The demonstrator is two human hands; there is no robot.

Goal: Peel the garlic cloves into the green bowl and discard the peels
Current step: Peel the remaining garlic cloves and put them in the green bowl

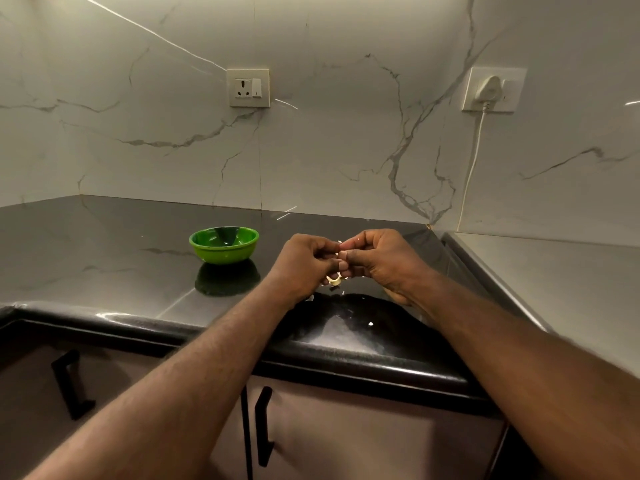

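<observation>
Glossy black stone countertop (104,244), marble-look wall (311,133), perhaps plastic green bowl (207,252)

We note a bright green bowl (224,244) on a black counter (104,244) with faint pale veins. Wall (346,133) white marble, grey-veined; socket (248,87) white; cabinet handles (264,426) black.

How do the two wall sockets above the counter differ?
The left socket is empty, its pin holes showing; the right socket holds a white plug. Nothing hangs from the left socket; a white cord drops from the right socket's plug. Both are pale plates on the marble wall, at about the same height.
</observation>
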